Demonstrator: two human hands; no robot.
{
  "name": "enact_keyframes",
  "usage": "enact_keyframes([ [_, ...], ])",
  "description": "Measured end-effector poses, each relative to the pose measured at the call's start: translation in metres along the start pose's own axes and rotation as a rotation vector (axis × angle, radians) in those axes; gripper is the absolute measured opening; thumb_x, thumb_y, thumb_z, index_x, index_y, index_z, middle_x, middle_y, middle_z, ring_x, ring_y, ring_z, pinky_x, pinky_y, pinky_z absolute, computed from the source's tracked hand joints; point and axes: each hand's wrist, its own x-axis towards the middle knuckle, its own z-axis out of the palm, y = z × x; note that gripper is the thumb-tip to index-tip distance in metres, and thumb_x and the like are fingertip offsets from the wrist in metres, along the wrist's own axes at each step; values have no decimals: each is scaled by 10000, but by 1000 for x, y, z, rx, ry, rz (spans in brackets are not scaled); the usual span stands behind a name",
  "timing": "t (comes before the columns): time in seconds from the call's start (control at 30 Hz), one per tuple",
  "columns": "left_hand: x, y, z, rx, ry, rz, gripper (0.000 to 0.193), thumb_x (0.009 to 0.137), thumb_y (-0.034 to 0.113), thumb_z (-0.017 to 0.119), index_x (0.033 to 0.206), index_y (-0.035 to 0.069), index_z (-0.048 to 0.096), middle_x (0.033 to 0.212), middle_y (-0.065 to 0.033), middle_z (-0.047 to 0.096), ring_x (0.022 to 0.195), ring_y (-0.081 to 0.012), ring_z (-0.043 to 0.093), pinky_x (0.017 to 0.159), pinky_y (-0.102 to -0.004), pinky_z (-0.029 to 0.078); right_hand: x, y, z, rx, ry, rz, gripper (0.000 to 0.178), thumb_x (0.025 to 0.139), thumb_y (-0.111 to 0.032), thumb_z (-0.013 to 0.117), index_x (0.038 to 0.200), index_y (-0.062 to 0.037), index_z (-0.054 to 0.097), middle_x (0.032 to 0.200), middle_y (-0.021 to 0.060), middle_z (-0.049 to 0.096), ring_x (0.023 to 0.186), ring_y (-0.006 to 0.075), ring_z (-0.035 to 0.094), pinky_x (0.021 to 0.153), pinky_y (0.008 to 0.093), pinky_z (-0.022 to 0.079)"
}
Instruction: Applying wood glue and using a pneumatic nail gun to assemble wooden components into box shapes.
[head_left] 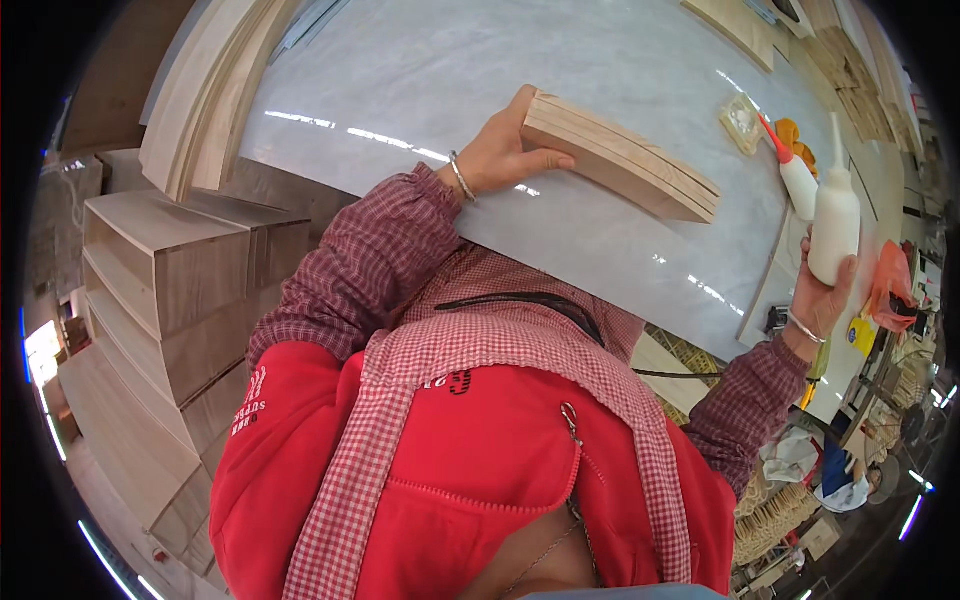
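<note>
My left hand grips one end of a stack of pale wooden boards, its thumb pressed on the near side. The stack slants over the grey glossy tabletop toward the right; whether it rests on the top or is raised, I cannot tell. Off to the right, my right hand is closed around a white squeeze bottle with a long pale nozzle pointing away from me. Just beyond it is a second white bottle with a red nozzle.
A small clear yellowish container and an orange object lie by the bottles. Wooden panels stand at the table's left edge, above stacked wooden boxes. More boards are piled at far right, and a red plastic bag hangs nearby.
</note>
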Motion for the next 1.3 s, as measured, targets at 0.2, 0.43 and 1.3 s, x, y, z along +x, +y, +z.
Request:
enact_keyframes([
  [0.2, 1, 1, 4, -2, -11, -3, 539, 707, 236, 774, 1059, 55, 408, 1009, -149, 580, 928, -273, 587, 833, -346, 456, -20, -10, 48, 178, -37, 93, 504, 836, -253, 611, 1216, 25, 432, 1178, 193, 514, 1034, 273, 538, 825, 340, 491],
  [0.43, 2, -2, 5, -61, -24, 0, 537, 712, 255, 769, 1064, 61, 412, 1019, -147, 586, 937, -277, 589, 831, -351, 460, -35, 2, 118, 429, -153, 349, 555, 841, -261, 610, 1246, 53, 396, 1161, 210, 526, 1016, 309, 563, 861, 388, 499],
  [1.3, 1, -3, 5, -2, -22, 56, 525, 736, 211, 756, 1093, 70, 397, 1089, -145, 573, 974, -258, 581, 847, -366, 473, -41, 15, 168, -110, -286, 148, 439, 779, -180, 675, 1148, -2, 517, 1112, 145, 491, 984, 227, 496, 864, 305, 429],
])
